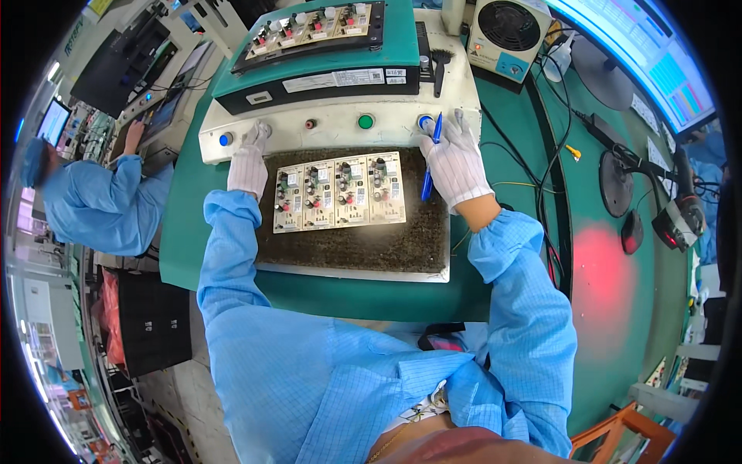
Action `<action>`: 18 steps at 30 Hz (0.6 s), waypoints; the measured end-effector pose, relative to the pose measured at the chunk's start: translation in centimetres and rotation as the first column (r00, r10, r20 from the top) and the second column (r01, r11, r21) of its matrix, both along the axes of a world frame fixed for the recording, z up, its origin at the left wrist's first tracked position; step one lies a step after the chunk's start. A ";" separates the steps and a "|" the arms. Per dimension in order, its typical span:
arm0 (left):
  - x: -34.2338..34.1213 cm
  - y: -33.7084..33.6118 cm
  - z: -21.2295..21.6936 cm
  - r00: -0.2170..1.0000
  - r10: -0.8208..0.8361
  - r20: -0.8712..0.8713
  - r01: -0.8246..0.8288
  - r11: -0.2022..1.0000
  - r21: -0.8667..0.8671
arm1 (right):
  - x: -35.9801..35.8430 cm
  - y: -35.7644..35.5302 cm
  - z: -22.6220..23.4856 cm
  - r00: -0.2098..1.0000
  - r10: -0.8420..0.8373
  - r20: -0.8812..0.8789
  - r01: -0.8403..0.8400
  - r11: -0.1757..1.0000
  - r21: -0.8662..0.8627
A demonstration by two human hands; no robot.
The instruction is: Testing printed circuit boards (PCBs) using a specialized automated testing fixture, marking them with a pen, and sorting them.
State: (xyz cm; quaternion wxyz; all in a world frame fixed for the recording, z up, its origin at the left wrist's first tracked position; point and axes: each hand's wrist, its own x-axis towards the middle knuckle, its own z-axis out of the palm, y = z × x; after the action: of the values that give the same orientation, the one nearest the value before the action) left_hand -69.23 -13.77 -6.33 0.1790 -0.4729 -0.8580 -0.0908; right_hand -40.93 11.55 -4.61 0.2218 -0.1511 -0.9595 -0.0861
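My left hand (250,164), in a white striped glove, rests with its fingers stretched against the front panel of a white machine (332,133), just right of a blue button (225,139). My right hand (454,161), gloved the same way, holds a blue pen (427,179) and has its fingertips beside another blue button (424,122). Between my hands a panel of circuit boards (340,192) lies on a dark speckled mat (348,251), components facing up. A second populated board panel (313,32) sits in a black fixture on the machine's green top.
A black brush (440,71) lies on the machine at right, near a fan unit (506,39). Cables (533,166) run down the green bench. Further right are a mouse (632,232), a scanner (680,220) and a monitor (649,54). A co-worker in blue (108,193) sits at left.
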 end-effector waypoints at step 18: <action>-1.3 -0.1 -0.4 0.991 0.077 -0.109 -0.092 0.985 -0.143 | -0.7 0.9 -0.8 0.995 0.089 -0.055 -0.084 0.993 0.085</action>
State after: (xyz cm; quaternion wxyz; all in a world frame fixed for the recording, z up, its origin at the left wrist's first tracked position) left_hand -70.57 -13.91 -6.71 0.1909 -0.4520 -0.8713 0.0053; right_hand -41.65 12.40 -5.40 0.2596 -0.1027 -0.9537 -0.1115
